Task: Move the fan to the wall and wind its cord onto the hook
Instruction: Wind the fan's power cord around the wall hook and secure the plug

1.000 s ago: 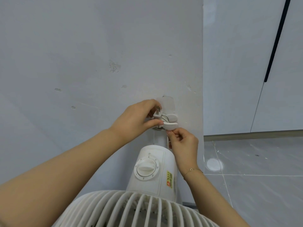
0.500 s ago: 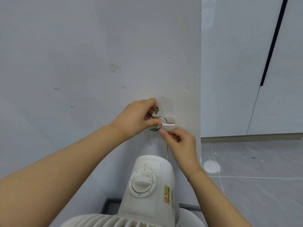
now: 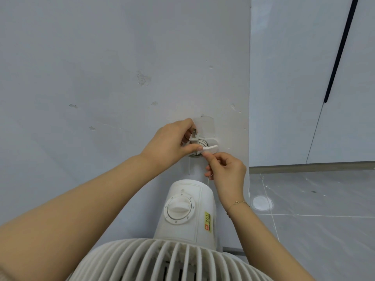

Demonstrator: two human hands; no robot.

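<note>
Hands [image 3: 174,142] on cord [image 3: 199,143] at hook [image 3: 210,147]

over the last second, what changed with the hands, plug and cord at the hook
The right hand slid slightly down from under the hook, pinching the cord. The left hand kept the plug against the hook. The fan stayed by the wall.
</note>
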